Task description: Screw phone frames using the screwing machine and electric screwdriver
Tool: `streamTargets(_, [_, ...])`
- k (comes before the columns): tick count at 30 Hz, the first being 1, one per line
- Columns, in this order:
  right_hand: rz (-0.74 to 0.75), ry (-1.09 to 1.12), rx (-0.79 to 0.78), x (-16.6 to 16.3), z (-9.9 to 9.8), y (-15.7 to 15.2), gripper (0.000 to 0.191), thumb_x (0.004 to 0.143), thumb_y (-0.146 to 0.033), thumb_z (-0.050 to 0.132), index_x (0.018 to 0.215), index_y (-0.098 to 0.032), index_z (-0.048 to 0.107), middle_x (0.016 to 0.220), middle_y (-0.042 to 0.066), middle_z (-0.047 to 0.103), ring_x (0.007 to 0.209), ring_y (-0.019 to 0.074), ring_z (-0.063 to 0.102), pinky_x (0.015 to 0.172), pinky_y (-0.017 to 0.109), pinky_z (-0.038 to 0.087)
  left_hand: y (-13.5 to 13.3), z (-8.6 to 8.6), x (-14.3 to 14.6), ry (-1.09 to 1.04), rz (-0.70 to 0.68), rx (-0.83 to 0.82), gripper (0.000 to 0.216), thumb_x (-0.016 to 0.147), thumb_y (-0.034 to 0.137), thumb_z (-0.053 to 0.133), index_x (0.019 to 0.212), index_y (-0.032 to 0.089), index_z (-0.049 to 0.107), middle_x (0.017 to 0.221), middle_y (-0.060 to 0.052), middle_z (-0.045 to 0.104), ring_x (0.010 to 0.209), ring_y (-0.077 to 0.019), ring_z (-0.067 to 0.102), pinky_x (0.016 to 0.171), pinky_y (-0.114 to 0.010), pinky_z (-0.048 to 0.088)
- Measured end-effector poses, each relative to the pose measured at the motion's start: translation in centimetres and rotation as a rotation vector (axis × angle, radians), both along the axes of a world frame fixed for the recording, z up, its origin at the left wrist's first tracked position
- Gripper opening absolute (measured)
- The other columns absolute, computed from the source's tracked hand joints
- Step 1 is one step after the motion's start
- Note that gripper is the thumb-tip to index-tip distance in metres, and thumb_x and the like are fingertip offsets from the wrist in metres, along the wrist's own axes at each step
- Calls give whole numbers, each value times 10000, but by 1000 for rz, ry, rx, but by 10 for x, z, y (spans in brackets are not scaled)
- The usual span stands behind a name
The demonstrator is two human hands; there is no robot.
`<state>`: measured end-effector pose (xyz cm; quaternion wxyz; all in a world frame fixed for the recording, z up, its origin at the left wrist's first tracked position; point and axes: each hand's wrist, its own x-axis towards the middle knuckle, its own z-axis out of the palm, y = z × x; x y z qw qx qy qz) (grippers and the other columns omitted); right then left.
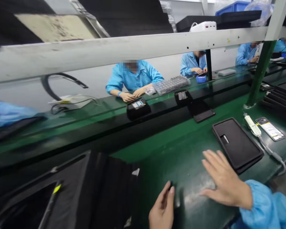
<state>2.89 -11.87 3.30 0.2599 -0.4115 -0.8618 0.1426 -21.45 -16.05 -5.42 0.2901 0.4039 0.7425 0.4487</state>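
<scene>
Low in the centre, my left hand (pixel 162 207) has its thumb and forefinger nearly together. A small dark thing (pixel 171 184) shows at their tips, too small to name. My right hand (pixel 225 182) is open, fingers spread above the green bench (pixel 190 156), with nothing in it. Just beyond it lies a black foam tray (pixel 238 140) with a small silvery piece in its slot. Farther right, a white electric screwdriver (pixel 252 125) rests beside an opened phone (pixel 271 128).
A stack of black foam trays (pixel 105 187) fills the left front; more trays (pixel 281 98) stand at the far right. Phones in black holders (pixel 138 108) sit along a dark strip. Co-workers in blue face me across the bench. A white beam (pixel 133 47) runs overhead.
</scene>
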Motion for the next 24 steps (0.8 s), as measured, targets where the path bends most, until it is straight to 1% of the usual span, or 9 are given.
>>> streamTargets(3, [-208,-284,138,60,-46,1,738,773,-378,722,1361,-19,457,1481,256,327,1392,409,259,1100,681,215,37,8,28,-3,-242,4,568,765,598,585,1124,167,675,1190,-115,686,1132,-295,620,981,-425,511])
streamTargets(5, [-277,-357,204,82,-70,3,557,816,-243,658,1311,-32,517,1428,232,428,1354,384,349,1082,639,296,73,13,51,137,-437,49,508,832,537,517,1122,149,669,1238,-127,658,1144,-265,616,970,-392,520])
streamTargets(7, [-282,-337,291,90,-83,6,377,866,-172,563,1227,-68,593,1345,186,539,1294,339,448,1052,559,386,116,17,74,329,-569,75,448,874,464,472,1128,147,664,1291,-133,622,1190,-248,587,996,-386,502])
streamTargets(10, [-276,-210,435,91,-79,10,280,919,-164,480,1143,-96,635,1252,155,617,1219,295,534,1002,475,463,188,24,100,527,-643,76,371,878,354,501,1139,141,657,1357,-142,570,1281,-236,507,1111,-364,379])
streamTargets(13, [-327,-79,534,92,-57,7,271,940,-154,454,1150,-78,608,1222,163,633,1188,260,568,994,435,490,252,35,113,701,-690,48,352,868,219,517,1198,143,613,1436,-140,491,1363,-225,403,1152,-357,296])
streamTargets(16, [-356,2,640,99,-33,0,252,947,-168,434,1104,-69,605,1144,161,673,1130,229,611,960,381,527,296,48,117,860,-738,9,443,811,103,534,1253,114,545,1434,-166,480,1360,-267,400,1112,-465,340])
streamTargets(19, [-355,-5,751,108,-22,1,282,985,-266,405,1003,-89,624,1053,133,708,1076,203,640,933,329,543,328,61,112,998,-766,-35,396,741,49,502,1119,70,619,1217,-221,623,1188,-326,564,992,-473,445])
streamTargets(21, [-375,-18,795,111,-29,11,365,1006,-368,381,964,-107,631,1045,112,711,1081,193,635,939,318,536,344,70,107,1053,-819,-17,342,728,70,499,1029,99,658,1093,-170,675,1081,-268,628,963,-369,462])
streamTargets(24, [-452,70,920,102,-67,40,318,1013,-309,378,882,-171,632,972,37,729,1018,158,653,954,307,514,348,88,99,1080,-802,72,352,802,215,444,1066,102,647,1059,-153,670,1002,-245,649,912,-325,480])
